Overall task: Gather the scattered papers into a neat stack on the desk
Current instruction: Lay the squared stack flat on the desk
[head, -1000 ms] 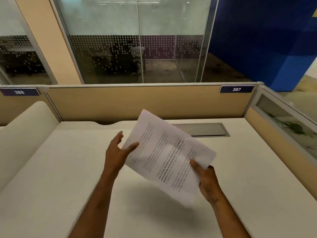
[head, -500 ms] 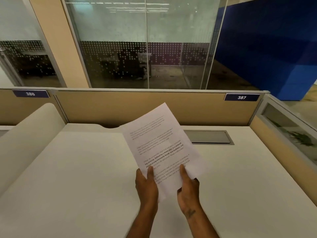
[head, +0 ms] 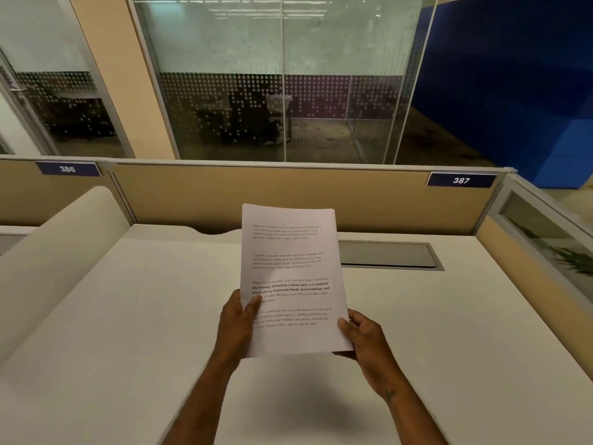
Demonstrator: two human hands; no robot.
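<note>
A white bundle of printed papers [head: 290, 252] stands upright in the air above the off-white desk [head: 128, 316], its text facing me. My left hand [head: 236, 326] grips its lower left edge, thumb on the front. My right hand [head: 364, 337] grips the lower right corner, thumb on the front. The sheets' edges look lined up. The bottom edge hangs above the desk and casts a shadow on it. No other loose sheets show on the desk.
A grey cable hatch [head: 388, 255] is set into the desk behind the papers. Tan partition walls [head: 192, 200] with labels 386 and 387 close off the back; a glazed side panel [head: 545, 239] bounds the right. A curved divider [head: 54, 248] rises at left.
The papers turned from a rightward tilt to upright and square. My hands shifted from the bottom edge out to the two sides, left hand higher, right hand at the corner.
</note>
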